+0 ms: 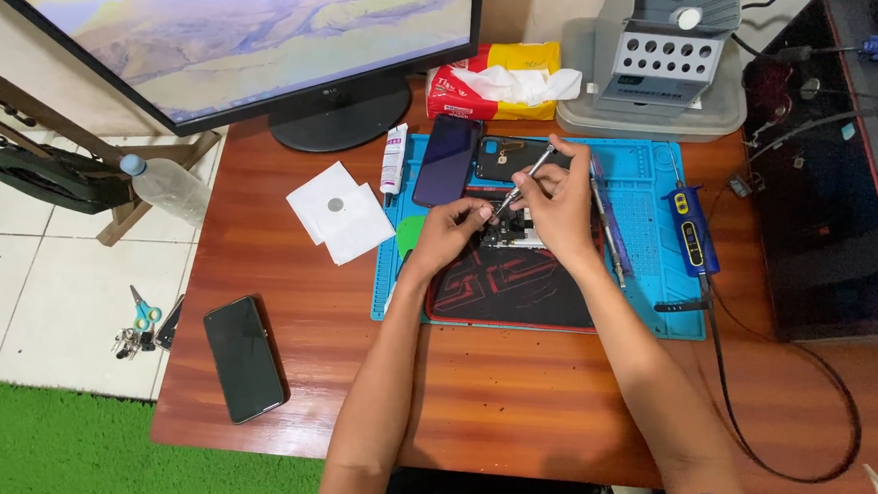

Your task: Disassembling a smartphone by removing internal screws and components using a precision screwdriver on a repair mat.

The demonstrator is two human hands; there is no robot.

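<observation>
We see two bare hands over the black pad point(517, 286) that lies on the blue mat point(657, 289), near the back edge of the wooden desk point(511, 401). The right hand point(561, 203) is curled tight round a thin metal tool point(525, 179), w/ its tip pointing down at a small opened gadget point(514, 239) on the back part of the pad. The left hand point(450, 233) pinches the gadget's left side w/ bent fingers. A dark phone screen point(448, 160) and a black phone back point(509, 155) lie at the mat's back edge, just behind the hands. A blue pen-like tool point(692, 230) w/ a cable is on the mat's right side. A black phone point(244, 357) lies near the desk's front left corner. White paper squares point(341, 212) lie left of the mat.
</observation>
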